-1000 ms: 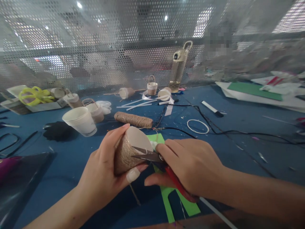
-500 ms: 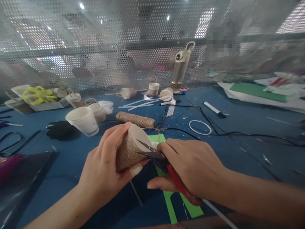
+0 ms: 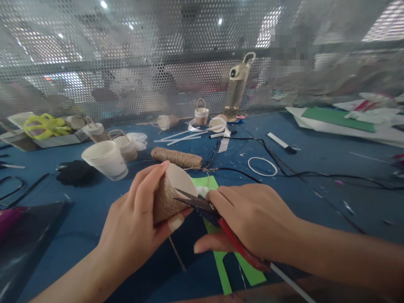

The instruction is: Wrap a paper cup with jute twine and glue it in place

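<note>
Over a blue worktop (image 3: 315,185) scattered with craft scraps, your left hand (image 3: 135,227) wraps a twine-covered paper cup (image 3: 168,195), held on its side with the open white mouth turned to the right; the thumb presses underneath near the rim and the fingers curl over the top. Your right hand (image 3: 252,219) is closed around red-handled thread snips (image 3: 217,221), whose two thin blades stand slightly parted with their tips at the cup's rim. The cup hangs just above the worktop, in front of a green paper cutout (image 3: 249,273) that lies flat beneath your right hand.

Just behind the cup lies a spool of jute twine (image 3: 176,158), and a loose strand runs from it toward the cup. To the left stands a stack of white paper cups (image 3: 105,160), beside a black scrap (image 3: 75,173). Farther back, near a perforated metal screen (image 3: 126,63), a small finished basket with a handle (image 3: 201,112) stands upright next to a clear water bottle (image 3: 236,88). A white ring (image 3: 262,166) lies well to the right of the spool, crossed nearby by a black cable (image 3: 315,173). Yellow scissors (image 3: 44,126) rest in a tray at the far left.
</note>
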Tool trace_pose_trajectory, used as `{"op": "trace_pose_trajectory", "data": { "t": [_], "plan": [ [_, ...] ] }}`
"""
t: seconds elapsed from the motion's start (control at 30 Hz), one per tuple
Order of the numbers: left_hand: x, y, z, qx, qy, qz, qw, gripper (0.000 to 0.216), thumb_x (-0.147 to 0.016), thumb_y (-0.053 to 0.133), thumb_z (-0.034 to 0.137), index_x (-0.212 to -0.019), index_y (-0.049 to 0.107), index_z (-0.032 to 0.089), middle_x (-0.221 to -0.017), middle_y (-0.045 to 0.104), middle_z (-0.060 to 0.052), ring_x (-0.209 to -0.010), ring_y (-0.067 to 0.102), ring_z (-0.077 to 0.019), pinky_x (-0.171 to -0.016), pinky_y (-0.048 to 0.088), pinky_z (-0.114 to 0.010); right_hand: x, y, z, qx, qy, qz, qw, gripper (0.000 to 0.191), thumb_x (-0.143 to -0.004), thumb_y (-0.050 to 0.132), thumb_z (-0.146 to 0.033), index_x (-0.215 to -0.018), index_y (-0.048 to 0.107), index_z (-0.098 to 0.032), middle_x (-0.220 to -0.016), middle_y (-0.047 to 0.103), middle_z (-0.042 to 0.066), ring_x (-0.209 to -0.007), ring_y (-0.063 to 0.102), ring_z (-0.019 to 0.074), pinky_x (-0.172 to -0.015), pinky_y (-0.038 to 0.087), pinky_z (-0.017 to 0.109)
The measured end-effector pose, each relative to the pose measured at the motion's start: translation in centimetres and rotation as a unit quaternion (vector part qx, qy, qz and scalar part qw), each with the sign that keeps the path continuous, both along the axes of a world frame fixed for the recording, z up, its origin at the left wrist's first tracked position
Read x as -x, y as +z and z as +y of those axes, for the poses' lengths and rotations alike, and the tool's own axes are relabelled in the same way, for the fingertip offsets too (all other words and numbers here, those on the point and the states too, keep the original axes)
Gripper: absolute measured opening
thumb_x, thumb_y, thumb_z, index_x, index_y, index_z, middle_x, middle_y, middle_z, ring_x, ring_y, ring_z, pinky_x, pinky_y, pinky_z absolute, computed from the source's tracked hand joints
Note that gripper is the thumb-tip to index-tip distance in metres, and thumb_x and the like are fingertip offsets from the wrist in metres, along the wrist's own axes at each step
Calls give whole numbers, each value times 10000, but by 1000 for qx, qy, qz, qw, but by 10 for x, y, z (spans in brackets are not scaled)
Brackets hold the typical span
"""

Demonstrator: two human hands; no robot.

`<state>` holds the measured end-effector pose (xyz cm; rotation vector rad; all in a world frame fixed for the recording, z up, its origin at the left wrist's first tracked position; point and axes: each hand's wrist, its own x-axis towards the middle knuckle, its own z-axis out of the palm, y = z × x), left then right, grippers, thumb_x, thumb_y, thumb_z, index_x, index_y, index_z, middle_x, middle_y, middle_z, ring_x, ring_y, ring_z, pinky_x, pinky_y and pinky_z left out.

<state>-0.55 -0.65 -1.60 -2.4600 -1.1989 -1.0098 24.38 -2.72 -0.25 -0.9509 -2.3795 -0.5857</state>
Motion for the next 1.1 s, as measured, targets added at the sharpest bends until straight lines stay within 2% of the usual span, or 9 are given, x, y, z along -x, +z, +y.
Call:
{"op": "trace_pose_trajectory", "data": {
  "t": [0.13,0.33,0.47,0.57,0.67,0.73,0.8,0.93,1.1],
  "plan": [
    [2,-2,-2,-8,1,-8,1000,697,-1056,628,477,-1638,300,280,-1450,649,-138,-1175,772,-358,-741,668,-374,0,1,-1,9,3,5,1000,719,-1072,351,-777,-799,623,-170,-612,628,12,-471,602,180,-482,285,319],
    [2,0,-3,-7,-8,-9,1000,717,-1062,630,495,-1652,283,280,-1447,646,-138,-1193,760,-344,-792,671,-374,3,1,0,-9,10,26,1000,731,-1144,239,-677,-754,614,-185,-571,600,-4,-444,586,163,-462,295,331],
    [1,2,-1,0,-13,-21,1000,677,-1064,620,516,-1620,340,250,-1437,664,-141,-1250,742,-338,-876,680,-385,2,-2,2,1,-2,39,999,745,-1141,232,-691,-753,624,-191,-573,625,-6,-445,610,154,-462,323,325],
    [0,2,1,18,-2,-36,999,654,-1053,617,564,-1577,403,237,-1426,682,-140,-1223,759,-335,-863,691,-389,-1,-2,7,39,-15,58,997,730,-1136,262,-697,-782,648,-188,-588,664,3,-458,640,164,-462,326,330],
    [-1,2,2,24,4,-44,999,652,-1043,609,605,-1548,432,231,-1393,703,-147,-1183,781,-342,-827,702,-407,-5,1,11,90,-14,120,989,518,-1116,477,-574,-817,670,-197,-553,647,-27,-446,621,149,-462,344,302],
    [-2,1,2,22,-1,-32,999,663,-1043,611,597,-1557,419,225,-1388,706,-158,-1159,792,-342,-822,706,-418,-5,4,11,130,-1,187,974,275,-1046,614,-378,-840,682,-208,-570,654,-54,-447,604,110,-473,377,256],
    [-3,1,1,16,-13,-13,1000,664,-1053,614,557,-1579,391,219,-1418,694,-174,-1185,785,-341,-841,705,-419,-4,6,9,159,24,254,954,123,-981,638,-206,-871,694,-210,-644,696,-69,-462,594,65,-490,405,205],
    [-5,1,-2,-19,-52,17,998,591,-1088,564,520,-1548,402,185,-1385,716,-198,-1160,798,-331,-846,708,-408,1,5,2,144,100,302,937,119,-963,639,-134,-887,710,-190,-694,707,-60,-498,580,47,-544,466,164],
    [-6,1,-3,-58,-63,69,994,511,-1131,454,488,-1483,458,117,-1303,735,-225,-993,838,-317,-750,710,-394,4,4,-2,149,119,305,933,101,-922,688,-93,-866,724,-169,-647,667,-68,-535,599,43,-599,492,125]
  ]
}}
